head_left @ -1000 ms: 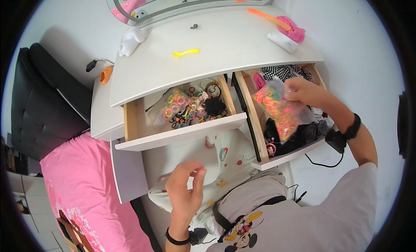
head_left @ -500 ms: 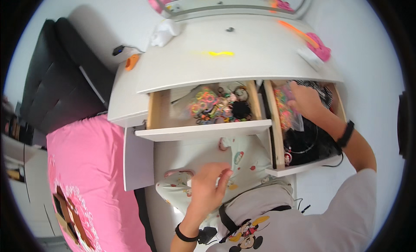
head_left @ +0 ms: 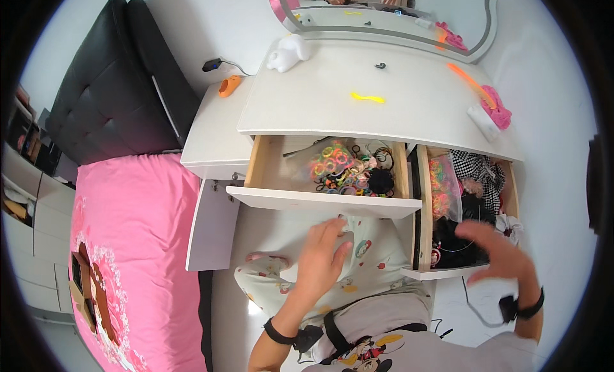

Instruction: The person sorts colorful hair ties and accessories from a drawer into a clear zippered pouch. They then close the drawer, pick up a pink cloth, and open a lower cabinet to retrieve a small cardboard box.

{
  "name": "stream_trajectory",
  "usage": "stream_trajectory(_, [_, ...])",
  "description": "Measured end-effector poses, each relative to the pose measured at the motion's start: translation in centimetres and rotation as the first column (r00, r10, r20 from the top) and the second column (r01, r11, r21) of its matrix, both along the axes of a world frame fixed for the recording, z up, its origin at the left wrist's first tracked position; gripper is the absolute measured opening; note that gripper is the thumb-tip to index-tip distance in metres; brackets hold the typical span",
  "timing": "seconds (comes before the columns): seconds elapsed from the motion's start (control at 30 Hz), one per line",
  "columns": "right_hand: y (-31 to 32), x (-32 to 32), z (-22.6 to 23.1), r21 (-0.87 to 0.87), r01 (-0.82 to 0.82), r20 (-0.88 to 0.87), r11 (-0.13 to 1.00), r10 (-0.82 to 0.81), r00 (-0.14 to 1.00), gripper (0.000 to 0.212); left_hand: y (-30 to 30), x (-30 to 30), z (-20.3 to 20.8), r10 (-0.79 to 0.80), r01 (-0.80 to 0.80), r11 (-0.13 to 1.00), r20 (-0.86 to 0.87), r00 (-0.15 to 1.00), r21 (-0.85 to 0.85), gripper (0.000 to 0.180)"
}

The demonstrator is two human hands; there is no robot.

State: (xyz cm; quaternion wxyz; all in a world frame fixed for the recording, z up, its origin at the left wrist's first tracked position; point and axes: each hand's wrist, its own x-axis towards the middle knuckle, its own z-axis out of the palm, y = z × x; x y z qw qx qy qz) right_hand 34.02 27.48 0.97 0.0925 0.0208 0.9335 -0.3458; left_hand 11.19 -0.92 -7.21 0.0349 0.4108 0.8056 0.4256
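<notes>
Over my lap, below the left drawer, my left hand is held up with thumb and fingers apart, holding nothing. My right hand, slightly blurred, hovers at the front of the right drawer; its fingers are apart with nothing between them. Inside the left drawer lie a clear bag of coloured hair ties, loose hair ties and a black scrunchie. Another bag of coloured hair ties lies along the right drawer's left side, beside black-and-white checked cloth and a black item.
Both pulled-out drawers jut from a white dressing table. On top are a yellow strip-like item, an orange comb-like item, pink fabric and a white figurine. A mirror stands behind; a pink bed is at left.
My right hand has come out of the right drawer toward me, leaving the bag of hair ties inside. My left hand has risen slightly and its fingers have spread. The head view has shifted.
</notes>
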Motion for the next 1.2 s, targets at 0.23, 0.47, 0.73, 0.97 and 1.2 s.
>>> stream_trajectory(0.23, [-4.7,2.9,-8.3,0.361,0.29,-0.223,0.887,-0.219,0.95,0.067,2.0,-1.7,-2.7,-0.011,0.01,0.998,-0.026,1.0,-0.057,0.042])
stream_trajectory(0.47, [-1.6,-1.7,-8.9,0.476,0.605,-0.538,0.638,-0.333,0.774,0.104,2.0,-2.5,-2.8,-0.005,-0.001,0.997,-0.089,0.996,-0.075,0.039])
stream_trajectory(0.73, [4.4,-8.4,-10.9,0.436,0.737,-0.666,0.517,-0.365,0.65,0.097,2.3,-3.4,-3.8,0.048,-0.059,0.994,-0.119,0.992,-0.091,0.024])
stream_trajectory(0.97, [5.1,-9.8,-13.7,0.327,0.849,-0.838,0.415,-0.288,0.464,0.08,4.5,-5.4,-4.9,-0.045,0.035,0.997,-0.16,0.986,-0.067,0.035])
stream_trajectory(1.2, [11.0,-6.8,-10.4,0.1,0.883,-0.922,0.459,-0.291,0.255,0.046,8.9,-8.9,-5.6,-0.056,0.056,0.998,-0.175,0.983,-0.007,0.051])
